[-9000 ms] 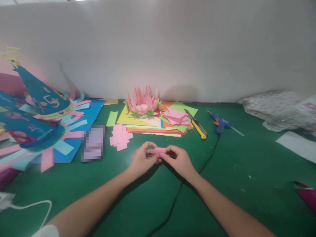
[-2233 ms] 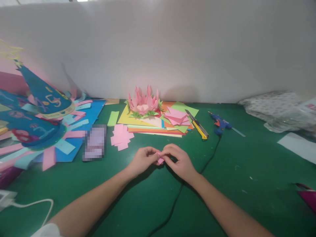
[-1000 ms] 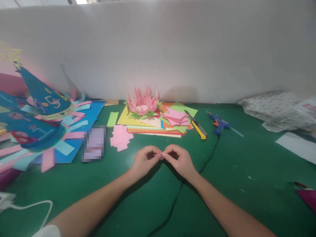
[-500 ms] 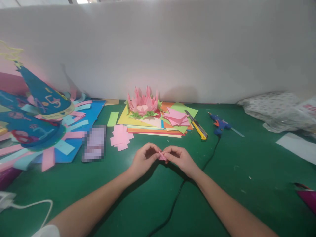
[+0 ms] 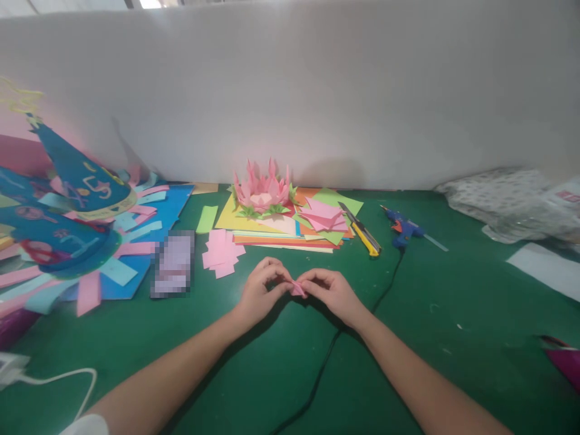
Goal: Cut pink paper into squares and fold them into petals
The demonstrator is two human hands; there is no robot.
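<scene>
Between my two hands is a small folded piece of pink paper point(image 5: 298, 289), held just above the green table. My left hand point(image 5: 264, 292) pinches its left end between thumb and fingers. On the other side, my right hand point(image 5: 334, 294) grips the right end the same way. The fingertips nearly meet, and they hide part of the paper. Just beyond my left hand lies a loose pile of pink paper pieces point(image 5: 222, 254). A pink paper flower point(image 5: 263, 190) with green leaves stands farther back on a stack of coloured sheets point(image 5: 290, 240).
A yellow utility knife point(image 5: 365, 234) rests by more pink papers point(image 5: 322, 214). Right of it is a blue glue gun point(image 5: 403, 228), its black cord point(image 5: 327, 362) running under my right arm. Blue paper hats point(image 5: 86, 175) and a blurred-out rectangular object point(image 5: 173, 264) occupy the left. Plastic bags point(image 5: 521, 199) lie far right.
My left fingers have shifted slightly on the pink paper, and its folded shape shows at a different angle. My right hand has barely moved.
</scene>
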